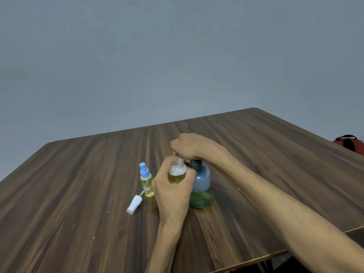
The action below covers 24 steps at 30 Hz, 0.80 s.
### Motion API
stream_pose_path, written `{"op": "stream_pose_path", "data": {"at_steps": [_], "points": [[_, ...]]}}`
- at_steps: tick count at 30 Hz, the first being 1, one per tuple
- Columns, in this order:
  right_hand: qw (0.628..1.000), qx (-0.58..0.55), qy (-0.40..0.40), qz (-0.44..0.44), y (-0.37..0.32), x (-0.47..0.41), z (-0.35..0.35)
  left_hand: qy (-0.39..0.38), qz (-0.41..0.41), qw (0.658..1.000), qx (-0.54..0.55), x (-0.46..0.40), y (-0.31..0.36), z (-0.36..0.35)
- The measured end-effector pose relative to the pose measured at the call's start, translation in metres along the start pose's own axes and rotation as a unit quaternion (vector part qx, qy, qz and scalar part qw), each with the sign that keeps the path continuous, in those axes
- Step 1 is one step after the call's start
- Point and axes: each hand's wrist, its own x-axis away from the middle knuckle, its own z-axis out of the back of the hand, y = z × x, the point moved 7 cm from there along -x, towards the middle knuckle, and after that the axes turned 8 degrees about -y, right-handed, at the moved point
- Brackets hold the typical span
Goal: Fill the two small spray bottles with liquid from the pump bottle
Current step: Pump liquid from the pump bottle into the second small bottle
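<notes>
Head view of a dark wood-grain surface (78,194) set against a plain grey wall (137,56).

Left hand (171,192): fingers and thumb curl round an open spray bottle (177,173), holding it upright and raised just left of the pump bottle (201,186). The open bottle's threaded neck is bare. Its lower part holds yellow liquid, with a pale foamy layer above. The thumb lies on the side toward the pump bottle and touches it or nearly so; which one cannot be told.

Right hand (189,145): it rests on top of the pump bottle, palm down, fingers bent over the pump head and hiding it. The fingers reach out above the open bottle's neck. The nozzle itself is hidden, so whether liquid is flowing cannot be told.

Pump bottle: translucent blue with a dark collar, standing upright on the surface near its middle. Greenish liquid fills roughly the lower third.

Second spray bottle (146,183): it stands upright to the left of the left hand, apart from it. It has a light blue spray top fitted and yellow liquid nearly up to its shoulder, with a small label low on its side.

White spray cap (134,204): it lies on its side on the surface, just in front and to the left of the second bottle, its thin tube pointing toward that bottle.

A red object (349,143) shows past the far right edge of the surface.
</notes>
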Motion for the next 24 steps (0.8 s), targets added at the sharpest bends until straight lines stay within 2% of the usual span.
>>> {"op": "stream_pose_path", "data": {"at_steps": [5,8,11,14,18,21,24], "points": [[0.999,0.021,0.025,0.015,-0.0029,-0.0018,0.0051,-0.001,-0.009,1.0,-0.003,-0.0006,0.0014,0.0005],[0.999,0.033,-0.007,0.011,-0.0029,-0.0031,-0.0019,0.0,-0.002,1.0,-0.001,0.0011,0.0013,0.0003],[1.0,0.014,0.025,0.012,0.0011,-0.0024,0.0015,-0.001,-0.005,1.0,0.0,0.0007,0.0026,0.0002],[1.0,0.006,-0.006,0.005,0.0023,-0.0052,-0.0032,0.002,0.0,1.0,-0.004,0.0006,0.0014,0.0004],[1.0,-0.008,0.026,0.005,0.0032,-0.0037,0.0037,0.0,-0.007,1.0,-0.005,0.0006,0.0023,0.0004],[1.0,-0.001,-0.005,0.002,0.0022,-0.0051,-0.0016,0.003,0.004,1.0,-0.005,0.0002,0.0008,0.0004],[0.999,-0.031,0.018,0.009,0.0028,-0.0036,0.0041,0.0,-0.001,1.0,-0.002,0.0007,0.0015,0.0003]]}}
